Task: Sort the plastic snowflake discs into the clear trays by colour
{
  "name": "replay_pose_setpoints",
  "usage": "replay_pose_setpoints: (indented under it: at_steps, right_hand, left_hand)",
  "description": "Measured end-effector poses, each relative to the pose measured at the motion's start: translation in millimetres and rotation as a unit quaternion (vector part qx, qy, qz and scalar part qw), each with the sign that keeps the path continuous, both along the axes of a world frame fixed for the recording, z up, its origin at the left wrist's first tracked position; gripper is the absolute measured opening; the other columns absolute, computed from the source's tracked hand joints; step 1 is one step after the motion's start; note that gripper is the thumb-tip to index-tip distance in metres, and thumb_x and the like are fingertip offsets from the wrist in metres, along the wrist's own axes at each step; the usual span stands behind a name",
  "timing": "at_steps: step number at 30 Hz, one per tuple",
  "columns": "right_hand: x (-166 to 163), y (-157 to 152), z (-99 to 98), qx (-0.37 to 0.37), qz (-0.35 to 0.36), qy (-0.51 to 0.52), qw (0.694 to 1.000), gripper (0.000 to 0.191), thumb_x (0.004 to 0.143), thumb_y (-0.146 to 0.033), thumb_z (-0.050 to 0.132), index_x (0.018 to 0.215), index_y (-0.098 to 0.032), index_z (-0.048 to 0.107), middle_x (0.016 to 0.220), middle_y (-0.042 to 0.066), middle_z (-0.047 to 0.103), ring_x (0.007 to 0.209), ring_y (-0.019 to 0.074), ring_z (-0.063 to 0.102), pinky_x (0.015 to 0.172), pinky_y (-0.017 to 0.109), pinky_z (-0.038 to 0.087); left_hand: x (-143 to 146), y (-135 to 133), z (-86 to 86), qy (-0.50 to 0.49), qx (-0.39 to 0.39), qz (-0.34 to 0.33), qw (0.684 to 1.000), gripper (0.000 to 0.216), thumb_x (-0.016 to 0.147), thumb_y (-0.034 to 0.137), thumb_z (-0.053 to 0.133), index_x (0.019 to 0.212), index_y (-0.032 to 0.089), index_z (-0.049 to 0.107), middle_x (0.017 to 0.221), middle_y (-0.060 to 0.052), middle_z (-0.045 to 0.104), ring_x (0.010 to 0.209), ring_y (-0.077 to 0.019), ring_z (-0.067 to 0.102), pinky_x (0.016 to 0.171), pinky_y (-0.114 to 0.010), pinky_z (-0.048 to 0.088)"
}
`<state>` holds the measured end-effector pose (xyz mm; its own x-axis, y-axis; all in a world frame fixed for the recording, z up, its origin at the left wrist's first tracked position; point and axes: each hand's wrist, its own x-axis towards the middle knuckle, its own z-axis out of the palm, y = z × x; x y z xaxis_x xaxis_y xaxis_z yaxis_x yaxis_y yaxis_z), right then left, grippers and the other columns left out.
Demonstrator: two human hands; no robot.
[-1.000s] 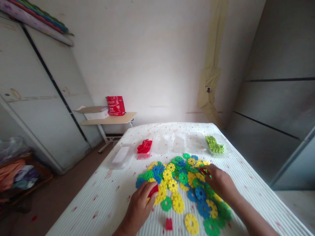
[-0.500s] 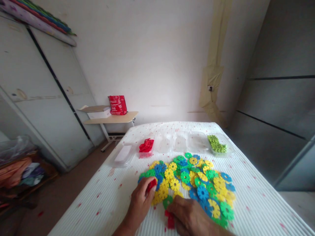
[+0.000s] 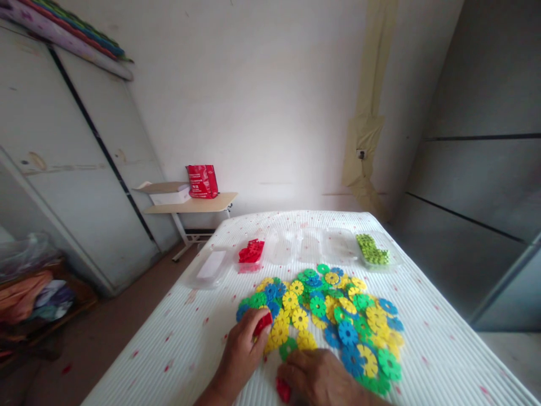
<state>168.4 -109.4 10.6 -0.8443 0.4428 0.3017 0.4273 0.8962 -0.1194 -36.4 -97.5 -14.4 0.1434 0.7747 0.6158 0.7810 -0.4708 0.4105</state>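
Observation:
A heap of flat plastic snowflake discs (image 3: 338,316) in yellow, green and blue lies on the white ribbed bed cover (image 3: 177,344). My left hand (image 3: 243,352) rests at the heap's left edge, fingers pinched on a red disc (image 3: 262,324). My right hand (image 3: 321,379) lies low at the near edge, fingers curled over another red disc (image 3: 283,390). A row of clear trays stands beyond the heap; one tray (image 3: 250,254) holds red discs and one tray (image 3: 374,249) holds light green discs.
Two clear trays (image 3: 310,243) in the middle hold nothing that I can see, and a left tray (image 3: 209,268) holds something white. A small side table (image 3: 190,206) with a red bag (image 3: 202,180) stands by the wall. Cabinets flank both sides.
My right hand moved from the heap's right side to the near edge and closed over the loose red disc there. My left hand kept its red disc almost in place.

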Motion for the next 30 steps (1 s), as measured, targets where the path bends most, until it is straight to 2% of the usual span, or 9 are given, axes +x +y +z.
replay_pose_setpoints:
  at_steps: [4,12,17,21,23,24,27,30]
  right_hand:
    - [-2,0,-6.8,0.003,0.006,0.013,1.0,0.017,0.085,-0.036,0.048,0.076,-0.021,0.052,0.072,-0.001,0.062,0.057,0.0105,0.056,0.05,0.019,0.04]
    - [-3,-2,-5.5,0.012,0.028,0.024,0.999,0.017,0.087,-0.026,0.047,0.072,-0.02,0.053,0.067,-0.002,0.063,0.057,0.0109,0.057,0.051,0.02,0.04]
    - [2,1,-0.2,-0.062,0.025,0.036,0.997,0.009,0.081,-0.018,0.049,0.077,-0.019,0.056,0.072,-0.001,0.064,0.063,0.0119,0.059,0.056,0.019,0.042]
    - [16,8,17.0,-0.172,-0.041,0.139,0.974,0.016,0.083,-0.015,0.044,0.087,-0.019,0.058,0.082,0.002,0.064,0.074,0.0121,0.059,0.066,0.019,0.044]
    - [24,14,23.6,-0.22,-0.096,0.204,0.949,0.017,0.086,-0.02,0.042,0.089,-0.019,0.058,0.084,0.002,0.064,0.075,0.012,0.058,0.067,0.02,0.045]
    - [28,18,25.1,-0.235,-0.123,0.232,0.936,0.017,0.087,-0.024,0.042,0.088,-0.019,0.059,0.083,0.002,0.064,0.074,0.0122,0.058,0.066,0.02,0.045]
    - [38,30,23.4,-0.242,-0.188,0.286,0.908,0.022,0.087,-0.034,0.043,0.085,-0.019,0.059,0.076,0.001,0.062,0.067,0.0128,0.055,0.06,0.021,0.043]
    - [46,40,17.6,-0.22,-0.244,0.31,0.892,0.025,0.085,-0.04,0.046,0.084,-0.019,0.059,0.069,0.0,0.06,0.059,0.012,0.051,0.053,0.021,0.04]
  left_hand:
    - [1,0,0.1,0.01,-0.004,-0.007,1.0,0.021,0.083,0.021,0.048,0.104,0.022,0.054,0.093,-0.005,0.066,0.088,-0.0153,0.063,0.077,-0.025,0.053]
    - [0,0,-4.2,0.013,-0.007,-0.01,1.0,0.023,0.083,0.021,0.049,0.105,0.023,0.053,0.094,-0.004,0.065,0.089,-0.0147,0.063,0.078,-0.025,0.052]
    - [0,-1,-1.4,-0.019,-0.027,-0.013,0.999,0.023,0.082,0.021,0.05,0.104,0.024,0.055,0.094,-0.003,0.066,0.088,-0.0147,0.063,0.078,-0.025,0.052]
    - [10,0,10.9,-0.142,-0.094,-0.014,0.985,0.021,0.079,0.027,0.053,0.099,0.022,0.059,0.092,-0.004,0.067,0.086,-0.017,0.063,0.076,-0.028,0.052]
    - [20,4,19.2,-0.261,-0.171,-0.026,0.95,0.025,0.077,0.032,0.056,0.097,0.02,0.059,0.085,-0.004,0.066,0.074,-0.016,0.063,0.064,-0.026,0.052]
    - [25,7,23.4,-0.327,-0.218,-0.034,0.919,0.027,0.076,0.035,0.056,0.097,0.019,0.058,0.08,-0.003,0.066,0.065,-0.0142,0.061,0.056,-0.024,0.049]
    - [45,16,35.1,-0.506,-0.327,-0.078,0.794,0.028,0.074,0.035,0.058,0.095,0.017,0.054,0.073,-0.001,0.062,0.048,-0.0077,0.052,0.041,-0.018,0.036]
    - [64,24,42.6,-0.625,-0.367,-0.124,0.678,0.025,0.071,0.03,0.06,0.092,0.018,0.052,0.076,0.0,0.061,0.051,-0.0064,0.052,0.042,-0.016,0.032]
